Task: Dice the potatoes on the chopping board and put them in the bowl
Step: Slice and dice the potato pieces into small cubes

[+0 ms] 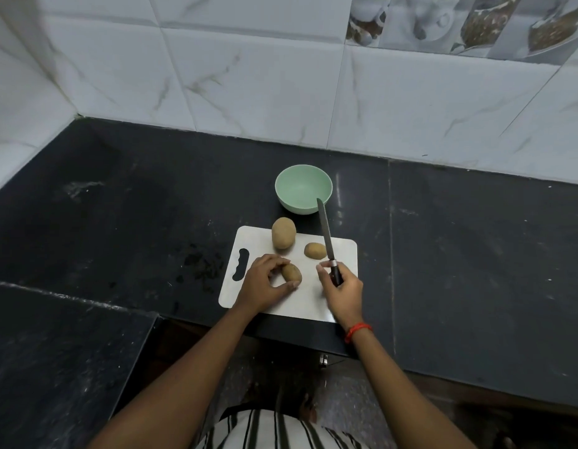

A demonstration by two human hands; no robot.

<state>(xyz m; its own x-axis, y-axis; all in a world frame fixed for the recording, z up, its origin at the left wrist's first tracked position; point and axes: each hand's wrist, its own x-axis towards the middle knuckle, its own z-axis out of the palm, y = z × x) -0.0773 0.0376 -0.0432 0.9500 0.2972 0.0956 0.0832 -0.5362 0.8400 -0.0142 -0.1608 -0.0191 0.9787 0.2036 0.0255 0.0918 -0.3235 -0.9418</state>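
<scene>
A white chopping board [342, 254] lies on the black counter, with three whole brown potatoes on it. The large potato [283, 237] sits at the board's far edge and a small potato [315, 250] lies to its right. My left hand [263, 285] pinches the near potato [292, 273] between fingers and thumb. My right hand [341, 286] grips the dark handle of a knife [325, 231], whose blade points away toward the bowl, raised beside the small potato. The pale green bowl [303, 189] stands behind the board with nothing visible inside.
The black stone counter [119, 205] ends at a tiled wall [248, 76] behind and on the left. Dark crumbs [203, 264] lie on the counter left of the board. The board's handle slot [240, 264] is at its left end. The counter's front edge runs just below the board.
</scene>
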